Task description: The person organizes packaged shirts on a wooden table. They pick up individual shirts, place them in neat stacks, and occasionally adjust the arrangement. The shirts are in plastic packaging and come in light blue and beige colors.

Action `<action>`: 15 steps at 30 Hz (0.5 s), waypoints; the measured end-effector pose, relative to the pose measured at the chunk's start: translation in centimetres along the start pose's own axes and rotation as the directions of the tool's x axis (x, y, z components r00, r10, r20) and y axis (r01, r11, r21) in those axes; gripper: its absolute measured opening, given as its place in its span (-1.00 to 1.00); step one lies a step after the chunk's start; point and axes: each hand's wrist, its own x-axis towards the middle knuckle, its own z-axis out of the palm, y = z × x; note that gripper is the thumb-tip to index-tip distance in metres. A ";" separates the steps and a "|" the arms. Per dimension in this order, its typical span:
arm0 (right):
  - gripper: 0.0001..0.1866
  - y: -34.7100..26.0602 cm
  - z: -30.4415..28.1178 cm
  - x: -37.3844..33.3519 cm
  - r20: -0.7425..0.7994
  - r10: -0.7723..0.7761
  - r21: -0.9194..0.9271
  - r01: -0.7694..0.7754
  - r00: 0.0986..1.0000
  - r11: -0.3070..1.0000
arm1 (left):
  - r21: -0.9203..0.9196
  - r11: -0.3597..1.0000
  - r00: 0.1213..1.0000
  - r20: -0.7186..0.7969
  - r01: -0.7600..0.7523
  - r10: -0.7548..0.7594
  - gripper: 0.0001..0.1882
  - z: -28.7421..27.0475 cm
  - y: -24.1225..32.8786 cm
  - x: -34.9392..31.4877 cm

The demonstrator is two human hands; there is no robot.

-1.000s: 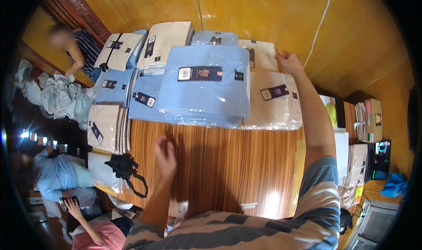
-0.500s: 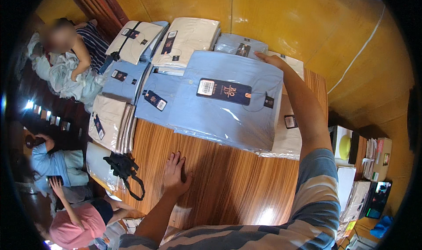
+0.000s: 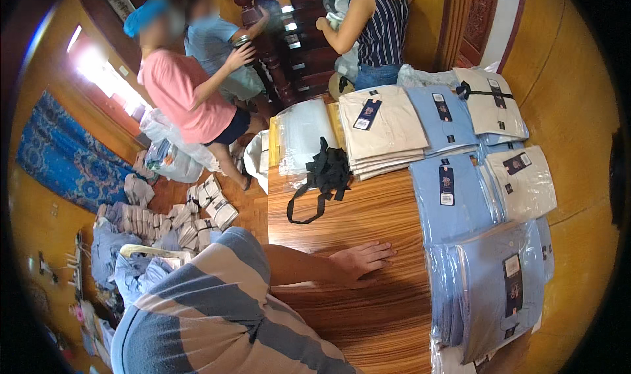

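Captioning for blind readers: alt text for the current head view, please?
The wearer's left hand rests on a wood-grain table, near black straps and stacks of folded, clear-bagged blue and cream garments. Three other people are beyond the table.

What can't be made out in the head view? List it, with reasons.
Right hand: outside the head view or hidden.
Left hand, its palm: turned to the wooden table, head view.
Pale pack: covered by blue packs, cut by the head view's lower edge.
Dark tag, fine print: too small, head view.
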 end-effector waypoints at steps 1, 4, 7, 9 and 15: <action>-0.11 -0.3 0.1 -0.5 -0.004 -0.007 -0.008 0.007 1.000 1.000 | -0.018 1.000 1.000 -0.003 0.011 -0.011 -0.39 -0.1 0.4 -0.1; -0.12 -1.0 0.0 -2.1 -0.047 -0.046 -0.016 0.046 0.998 0.999 | -0.040 0.999 0.999 -0.002 0.034 -0.034 -0.39 0.0 0.7 -0.3; -0.14 -1.3 -1.2 -3.3 -0.094 -0.083 0.002 0.083 0.992 0.997 | -0.054 0.998 1.000 -0.007 0.027 -0.027 -0.39 0.0 0.6 0.2; -0.15 -1.6 -2.0 -4.0 -0.118 -0.108 0.024 0.111 0.987 0.993 | -0.076 0.996 0.999 0.002 0.035 -0.035 -0.39 -0.5 0.8 0.6; -0.18 -4.6 -2.4 0.7 -0.174 -0.248 0.048 0.260 0.953 0.964 | -0.111 0.992 0.998 0.044 0.059 -0.055 -0.34 -2.1 1.0 1.1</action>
